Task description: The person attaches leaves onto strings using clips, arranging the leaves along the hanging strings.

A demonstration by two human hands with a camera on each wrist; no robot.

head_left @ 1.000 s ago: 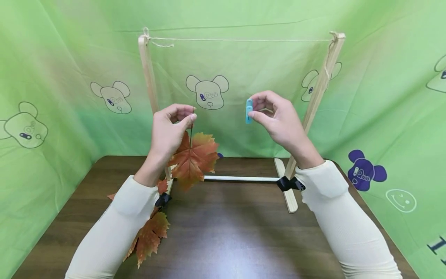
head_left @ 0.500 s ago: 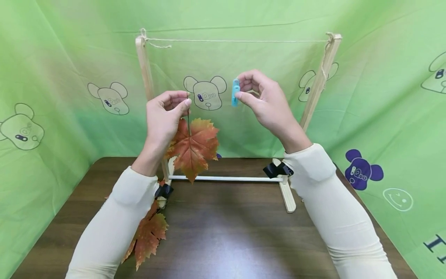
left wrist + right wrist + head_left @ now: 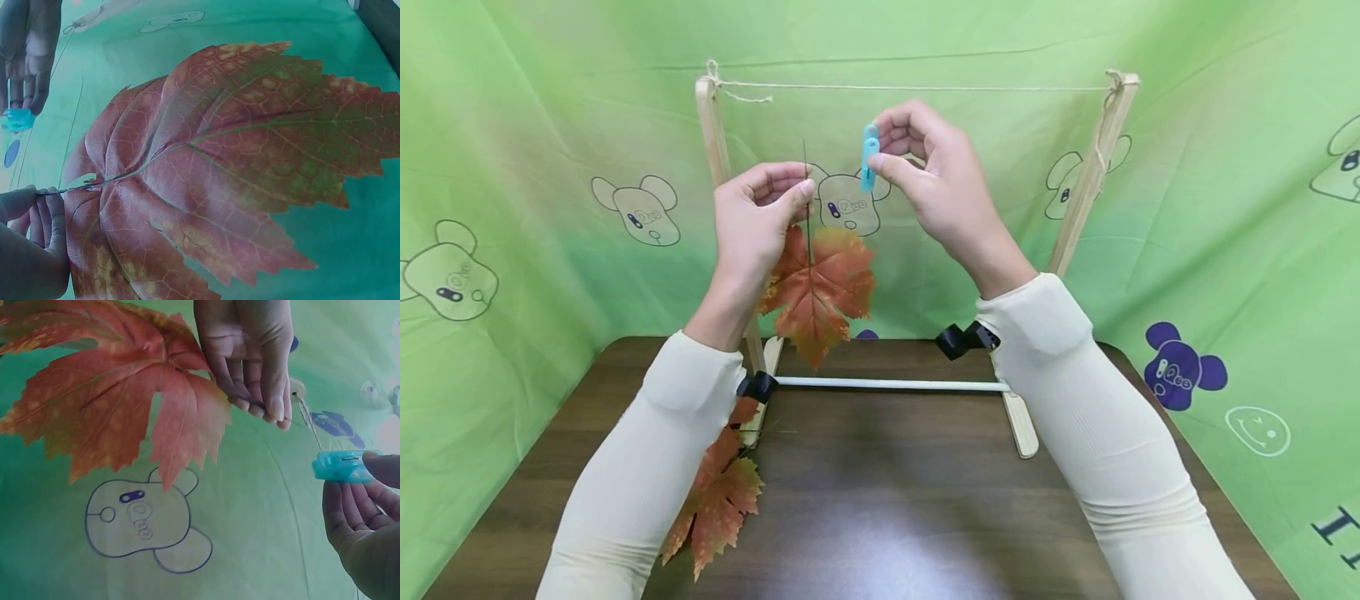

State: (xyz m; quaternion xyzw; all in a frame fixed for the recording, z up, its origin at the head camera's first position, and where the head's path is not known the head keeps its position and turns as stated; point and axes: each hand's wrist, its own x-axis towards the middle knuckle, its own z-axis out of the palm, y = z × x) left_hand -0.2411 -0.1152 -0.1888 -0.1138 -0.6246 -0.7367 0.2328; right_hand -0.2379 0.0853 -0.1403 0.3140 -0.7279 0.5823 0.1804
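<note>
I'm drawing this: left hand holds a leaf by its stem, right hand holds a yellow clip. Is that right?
Almost! The clip in the right hand is blue, not yellow, as the head view shows. The left hand does hold a leaf by its stem.

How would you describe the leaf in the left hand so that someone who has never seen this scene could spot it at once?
Find the wooden frame with string tied across its top. In front of it, the left hand pinches a thin stem, with the red-orange leaf hanging below. Unlike the similar leaves on the table, this one is held up in the air.
</note>
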